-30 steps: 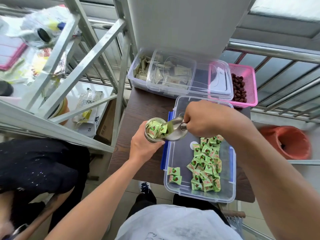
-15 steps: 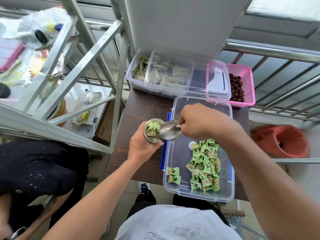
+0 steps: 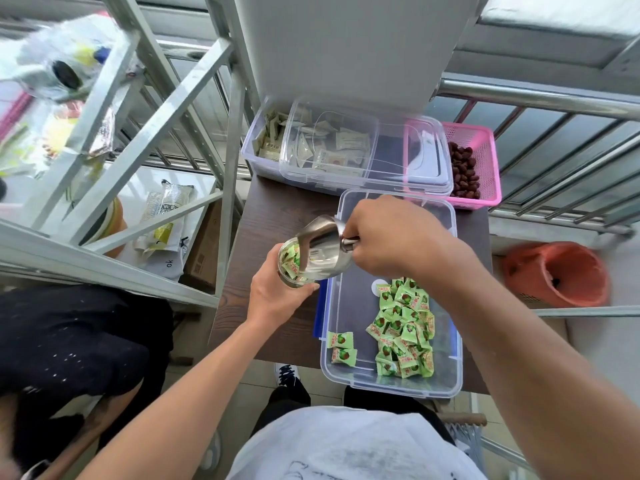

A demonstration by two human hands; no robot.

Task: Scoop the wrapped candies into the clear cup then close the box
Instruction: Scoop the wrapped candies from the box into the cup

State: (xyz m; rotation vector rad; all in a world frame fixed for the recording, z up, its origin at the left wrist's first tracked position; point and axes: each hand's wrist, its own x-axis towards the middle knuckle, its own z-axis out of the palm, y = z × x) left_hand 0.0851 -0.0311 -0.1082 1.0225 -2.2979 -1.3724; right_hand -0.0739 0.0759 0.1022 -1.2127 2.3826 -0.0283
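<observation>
Your left grip (image 3: 277, 301) curls round the small clear plastic cup (image 3: 288, 268) and holds it upright over the dark wood-grain surface (image 3: 270, 209), just beside the left wall of the open clear rectangular plastic box (image 3: 391, 389). Your right grip (image 3: 391, 237) is clenched on the handle of the stainless-steel scoop (image 3: 320, 247), which is tipped with its mouth down on the cup's rim. Several wrapped candies already lie inside the cup. The remaining green-wrapped candies (image 3: 403, 327) sit in a loose heap toward the box's near right side, with two more candies (image 3: 341, 348) lying apart by the left wall. Each wrapper is pale green with crimped ends and a round red-and-green fruit picture; the red print on them is too small to read. A round white sticker (image 3: 376, 287) on the box floor shows no legible text. A blue latch (image 3: 320, 313) hangs on the box's left edge. Behind stand a second clear box of pale sachets (image 3: 311, 147) and a pink mesh basket (image 3: 485, 161).
</observation>
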